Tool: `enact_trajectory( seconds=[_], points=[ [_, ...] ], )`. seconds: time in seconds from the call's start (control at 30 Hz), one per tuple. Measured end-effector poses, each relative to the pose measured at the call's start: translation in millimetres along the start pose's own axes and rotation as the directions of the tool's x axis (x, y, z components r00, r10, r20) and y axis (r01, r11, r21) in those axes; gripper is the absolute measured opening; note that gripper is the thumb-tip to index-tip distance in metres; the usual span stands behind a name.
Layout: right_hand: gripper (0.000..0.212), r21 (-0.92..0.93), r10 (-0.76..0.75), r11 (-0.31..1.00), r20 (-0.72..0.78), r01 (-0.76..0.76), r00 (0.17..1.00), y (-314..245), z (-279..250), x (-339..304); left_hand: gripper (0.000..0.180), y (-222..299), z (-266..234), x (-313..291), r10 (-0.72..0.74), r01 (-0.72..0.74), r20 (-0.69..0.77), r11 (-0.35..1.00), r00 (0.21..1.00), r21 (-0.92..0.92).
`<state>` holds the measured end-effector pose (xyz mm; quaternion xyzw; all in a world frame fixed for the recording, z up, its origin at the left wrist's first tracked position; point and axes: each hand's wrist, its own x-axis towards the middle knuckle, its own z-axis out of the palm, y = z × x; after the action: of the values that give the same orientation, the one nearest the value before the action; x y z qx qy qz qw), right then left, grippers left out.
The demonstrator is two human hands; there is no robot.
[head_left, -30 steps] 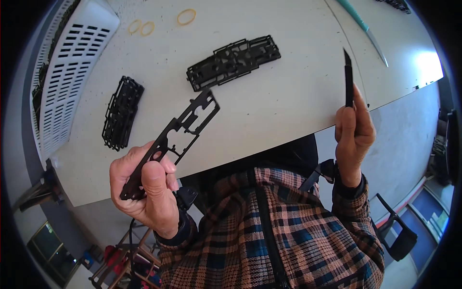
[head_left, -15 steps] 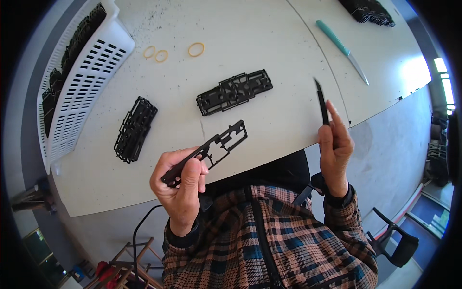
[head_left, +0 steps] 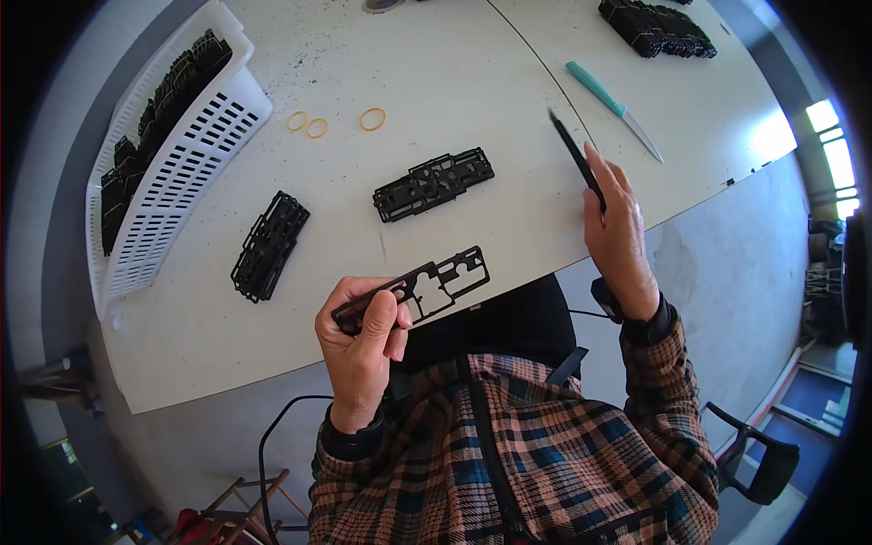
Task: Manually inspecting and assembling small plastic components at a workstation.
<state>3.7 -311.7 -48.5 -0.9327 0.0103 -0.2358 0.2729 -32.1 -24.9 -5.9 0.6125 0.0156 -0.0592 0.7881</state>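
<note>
My left hand (head_left: pixel 359 350) is closed on one end of a flat black plastic frame (head_left: pixel 442 283), thumb on top. The frame's cut-out end sticks out to the right, tilted above the table's front edge. In my right hand (head_left: pixel 619 232) is a slim black pointed tool (head_left: pixel 574 150), its tip aimed away and to the left; its exact kind I cannot make out. The tool and the frame are well apart. Beyond my hands lie a stack of black plastic frames (head_left: pixel 434 184) and, further left, another stack (head_left: pixel 270 245).
A white slotted basket (head_left: pixel 186 173) packed with black parts stands at the left. Several yellow rubber bands (head_left: pixel 372 119) lie toward the back. At the far right are a knife with a turquoise handle (head_left: pixel 595 88) and bundled black parts (head_left: pixel 656 29). Dark specks dot the white table (head_left: pixel 336 245).
My right hand has moved left and farther over the table with the pointed tool. My left hand and the frame have shifted slightly right and nearer. The whole view has shifted a little.
</note>
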Motion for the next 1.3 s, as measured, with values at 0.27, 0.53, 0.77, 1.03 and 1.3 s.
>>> enact_trajectory(
  seconds=[0.27, 0.53, 0.77, 1.03, 1.3],
  points=[
    [0.036, 0.199, -0.156, 0.969, 0.036, 0.145, 0.987, -41.5, -9.6, -18.0, 0.018, -2.0, -3.0, -4.5, 0.011, -0.011, 0.01, 0.999, 1.0, -0.038],
    [0.022, 0.677, 0.02, 0.4, 0.668, -0.618, 0.744, -75.1, -7.1, -41.6, 0.019, -2.0, -2.6, -5.6, 0.015, -0.014, 0.048, 1.0, 0.999, -0.025],
    [0.022, 0.614, -0.213, -0.22, 0.728, -0.758, 0.652, -65.5, 6.0, -46.4, 0.018, -2.0, -2.7, -6.6, -0.001, 0.007, 0.073, 0.997, 0.997, -0.079],
    [0.015, 0.605, 0.021, 0.105, 0.792, -0.79, 0.61, -70.7, -0.2, -40.0, 0.013, -5.6, -1.3, -6.1, 0.011, -0.011, 0.095, 1.0, 0.995, 0.001],
    [0.014, 0.582, 0.152, 0.498, 0.672, -0.643, 0.725, -48.2, -21.2, -13.2, 0.013, -10.1, -1.5, -4.0, 0.057, -0.058, 0.05, 0.998, 0.997, 0.015]
  ],
)
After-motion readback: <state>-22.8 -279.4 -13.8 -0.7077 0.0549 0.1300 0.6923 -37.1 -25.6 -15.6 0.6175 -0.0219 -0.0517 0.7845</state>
